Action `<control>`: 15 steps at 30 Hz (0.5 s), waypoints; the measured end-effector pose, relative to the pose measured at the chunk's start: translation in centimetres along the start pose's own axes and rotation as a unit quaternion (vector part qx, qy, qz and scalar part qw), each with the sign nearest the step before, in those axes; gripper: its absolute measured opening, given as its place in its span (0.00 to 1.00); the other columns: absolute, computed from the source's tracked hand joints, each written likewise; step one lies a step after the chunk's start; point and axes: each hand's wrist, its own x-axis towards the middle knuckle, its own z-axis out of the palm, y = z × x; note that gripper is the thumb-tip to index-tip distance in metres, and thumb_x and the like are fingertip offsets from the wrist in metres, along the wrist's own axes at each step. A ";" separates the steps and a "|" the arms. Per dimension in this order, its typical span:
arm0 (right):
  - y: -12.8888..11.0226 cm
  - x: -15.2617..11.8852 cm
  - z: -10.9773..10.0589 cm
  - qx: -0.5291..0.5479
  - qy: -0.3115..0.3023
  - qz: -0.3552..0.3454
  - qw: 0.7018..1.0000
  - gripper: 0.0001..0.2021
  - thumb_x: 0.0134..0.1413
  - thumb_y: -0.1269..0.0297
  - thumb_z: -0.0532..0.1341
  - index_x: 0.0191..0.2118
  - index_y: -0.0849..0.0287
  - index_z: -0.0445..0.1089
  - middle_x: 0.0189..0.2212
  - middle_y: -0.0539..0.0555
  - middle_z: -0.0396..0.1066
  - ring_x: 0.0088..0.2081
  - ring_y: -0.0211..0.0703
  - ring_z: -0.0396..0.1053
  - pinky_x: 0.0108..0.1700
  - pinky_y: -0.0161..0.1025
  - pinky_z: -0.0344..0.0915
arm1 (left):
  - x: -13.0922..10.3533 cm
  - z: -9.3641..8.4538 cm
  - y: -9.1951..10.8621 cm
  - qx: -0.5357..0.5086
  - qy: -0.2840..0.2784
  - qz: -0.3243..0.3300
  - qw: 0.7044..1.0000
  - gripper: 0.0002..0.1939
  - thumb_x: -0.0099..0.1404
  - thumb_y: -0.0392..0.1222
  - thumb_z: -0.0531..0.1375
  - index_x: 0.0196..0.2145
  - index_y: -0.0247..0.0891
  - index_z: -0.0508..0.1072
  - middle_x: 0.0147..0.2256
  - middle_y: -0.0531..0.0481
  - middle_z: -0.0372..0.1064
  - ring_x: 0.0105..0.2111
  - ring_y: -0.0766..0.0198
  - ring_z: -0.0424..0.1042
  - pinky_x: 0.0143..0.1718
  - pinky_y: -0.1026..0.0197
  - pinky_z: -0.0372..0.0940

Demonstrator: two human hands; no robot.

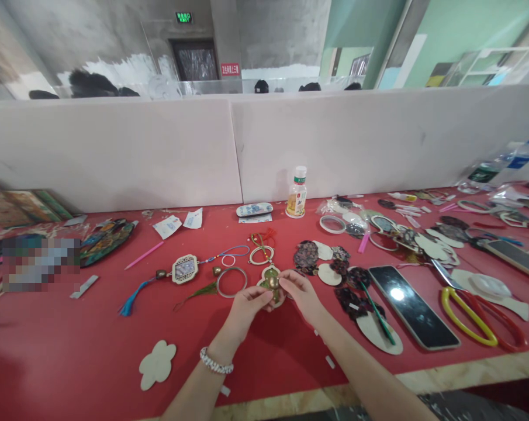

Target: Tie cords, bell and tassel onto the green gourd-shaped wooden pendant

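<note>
honestly your table (93, 351) is super red, your pendant (272, 280) is gold and green, scissors (478, 313) by the near edge have yellow and red handles, tassel (131, 301) toward the left edge is bright blue

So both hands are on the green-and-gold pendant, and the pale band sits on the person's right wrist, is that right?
Not quite: the head view shows the pale band on the left wrist, not the right. The left hand and right hand are indeed both on the green-and-gold pendant.

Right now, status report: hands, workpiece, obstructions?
Left hand, right hand on pale-rimmed, green-and-gold, gourd-shaped pendant. Nothing visibly blocking; thin grey round ring near left hand.
</note>
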 end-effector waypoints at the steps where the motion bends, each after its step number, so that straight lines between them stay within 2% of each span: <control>1: 0.0 0.0 0.0 -0.002 -0.001 0.000 1.000 0.10 0.45 0.57 0.61 0.27 0.60 0.64 0.19 0.47 0.65 0.19 0.32 0.60 0.24 0.32 0.60 | 0.0 0.0 0.0 -0.002 0.001 0.001 1.000 0.11 0.45 0.44 0.65 0.23 0.31 0.73 0.19 0.51 0.69 0.20 0.68 0.66 0.26 0.64 0.61; 8: -0.1 0.0 0.1 -0.016 0.000 -0.006 1.000 0.12 0.45 0.56 0.60 0.24 0.60 0.63 0.15 0.46 0.63 0.18 0.32 0.60 0.23 0.31 0.58 | -0.1 -0.1 0.0 -0.010 0.003 0.008 1.000 0.10 0.47 0.43 0.64 0.23 0.32 0.72 0.18 0.52 0.68 0.20 0.69 0.65 0.26 0.64 0.61; 15: -0.2 0.0 0.1 -0.020 -0.008 -0.007 1.000 0.12 0.44 0.56 0.60 0.24 0.60 0.63 0.15 0.45 0.63 0.18 0.32 0.60 0.23 0.31 0.58 | 0.0 -0.1 0.0 -0.004 0.003 0.002 1.000 0.11 0.47 0.44 0.64 0.22 0.31 0.72 0.18 0.52 0.68 0.19 0.69 0.65 0.25 0.65 0.60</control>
